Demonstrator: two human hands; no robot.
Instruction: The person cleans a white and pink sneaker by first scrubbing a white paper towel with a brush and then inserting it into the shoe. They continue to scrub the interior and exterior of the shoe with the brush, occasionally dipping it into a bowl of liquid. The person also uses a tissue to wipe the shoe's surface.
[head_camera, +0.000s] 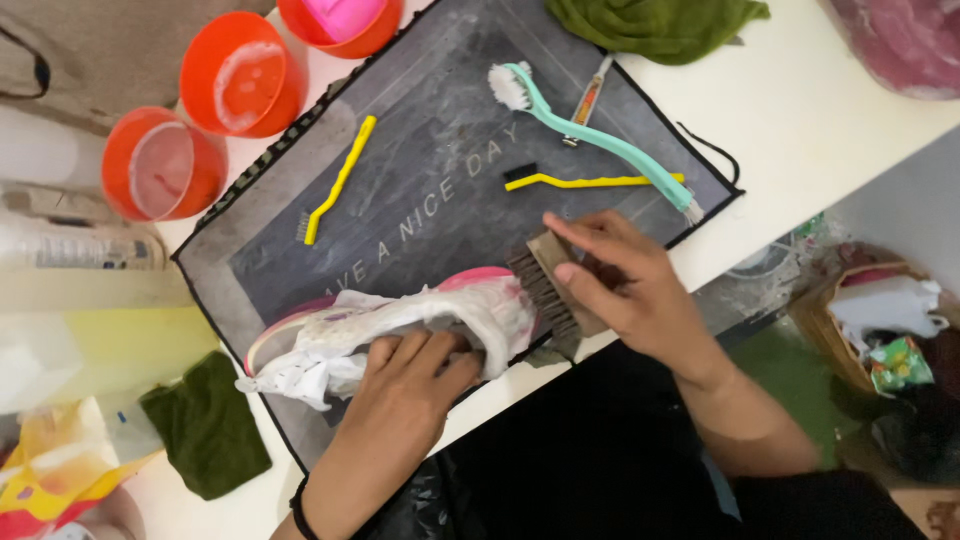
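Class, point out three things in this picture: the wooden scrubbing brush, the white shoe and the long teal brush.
Wooden scrubbing brush (545, 290), head view, on its dark bristles.
White shoe (400, 315), head view, on its upper.
Long teal brush (600, 138), head view, on its handle.

Shoe (400, 315) lies on mat (420, 150) near its front edge, left hand (410, 375) on it, right hand (625, 280) with brush (545, 290) at its right end. Three brushes (600, 135) lie behind on the mat; bowls (240, 75) sit off its back-left corner, cloth (205, 425) front-left.

— What's on the white table (820, 110)?
— A dark grey mat (420, 170), three orange bowls (243, 75), a green cloth (655, 22) at the far edge.
— Near edge?
— Another dark green cloth (205, 425), lying flat.
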